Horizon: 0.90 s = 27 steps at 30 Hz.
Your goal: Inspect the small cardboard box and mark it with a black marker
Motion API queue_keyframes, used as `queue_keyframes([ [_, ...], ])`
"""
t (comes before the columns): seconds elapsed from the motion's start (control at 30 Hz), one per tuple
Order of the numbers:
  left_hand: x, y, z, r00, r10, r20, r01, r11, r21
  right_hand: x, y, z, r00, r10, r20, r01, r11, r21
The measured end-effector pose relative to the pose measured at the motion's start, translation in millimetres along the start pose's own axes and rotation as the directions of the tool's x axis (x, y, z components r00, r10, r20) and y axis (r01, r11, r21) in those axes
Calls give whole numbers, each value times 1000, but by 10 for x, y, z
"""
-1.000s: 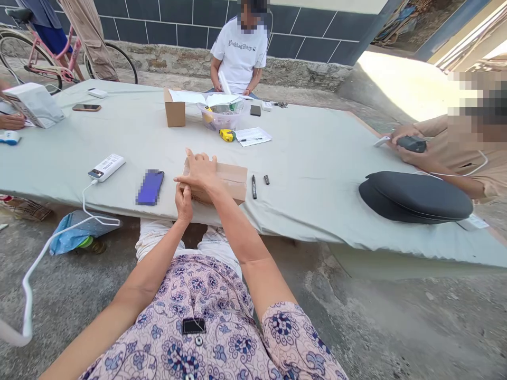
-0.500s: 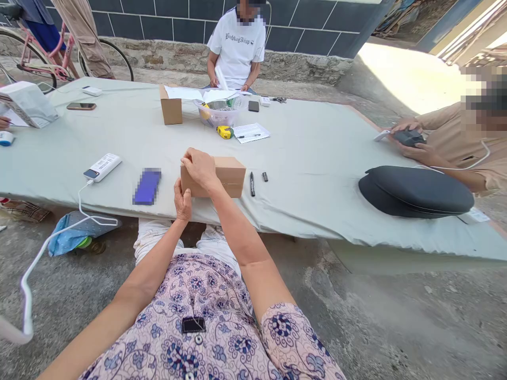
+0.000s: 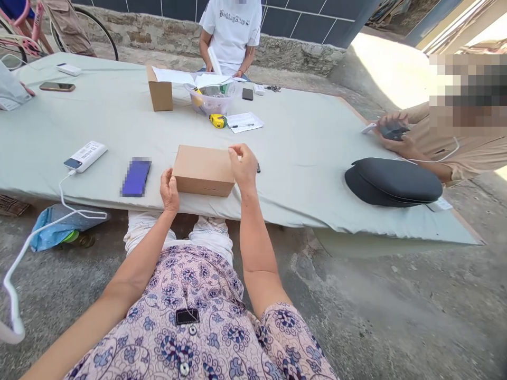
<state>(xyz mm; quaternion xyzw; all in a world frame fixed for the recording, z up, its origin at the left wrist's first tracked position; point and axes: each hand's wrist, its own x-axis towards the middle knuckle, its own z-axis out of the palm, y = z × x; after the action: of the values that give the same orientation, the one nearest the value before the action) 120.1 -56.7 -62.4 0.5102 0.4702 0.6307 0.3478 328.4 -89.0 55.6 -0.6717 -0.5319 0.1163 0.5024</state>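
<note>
A closed brown cardboard box (image 3: 204,163) lies on the cloth-covered table in front of me. My left hand (image 3: 170,191) grips its left end, thumb toward me and fingers along the side. At the opposite end, my right hand (image 3: 243,166) has its fingers bent in at the box's top right edge. A small black piece (image 3: 259,167), probably the marker's cap, peeks out beside my right hand; the marker itself is hidden. To the left lies a phone with a blurred blue screen (image 3: 135,178).
A white power bank (image 3: 85,156) with a cable lies left. Farther back are an open carton (image 3: 160,95), a plastic basket (image 3: 212,100), a yellow tape measure (image 3: 217,121) and a paper with a pen (image 3: 245,122). A black case (image 3: 392,181) sits right. Two people sit around the table.
My right hand has moved from the box's left end across to its right end. The box's top now shows more fully. My left hand stays at the left end; the view has shifted.
</note>
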Motion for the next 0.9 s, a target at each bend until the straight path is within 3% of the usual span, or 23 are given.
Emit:
queue_keyframes([
  [0.1,-2,61,32,999,-42,9,41,997,65,-186,304,-100,980,183,-81,-179,982,59],
  [0.2,2,120,42,997,-75,29,71,990,122,-410,512,7,943,333,-23,-326,934,145],
  [0.37,58,187,-6,999,-34,41,29,993,117,-644,557,242,967,241,86,-256,918,303],
  [0.47,84,197,-26,999,-5,41,0,994,110,-699,426,328,979,197,51,-203,959,196],
  [0.6,38,197,-4,997,-57,47,51,993,107,-742,224,478,962,269,-54,-269,963,7],
  [0.77,-42,246,101,992,-123,10,120,982,143,-712,142,653,947,289,-140,-300,951,-68],
  [0.9,0,294,132,988,-152,1,150,976,158,-624,214,663,943,300,-140,-310,949,-55],
])
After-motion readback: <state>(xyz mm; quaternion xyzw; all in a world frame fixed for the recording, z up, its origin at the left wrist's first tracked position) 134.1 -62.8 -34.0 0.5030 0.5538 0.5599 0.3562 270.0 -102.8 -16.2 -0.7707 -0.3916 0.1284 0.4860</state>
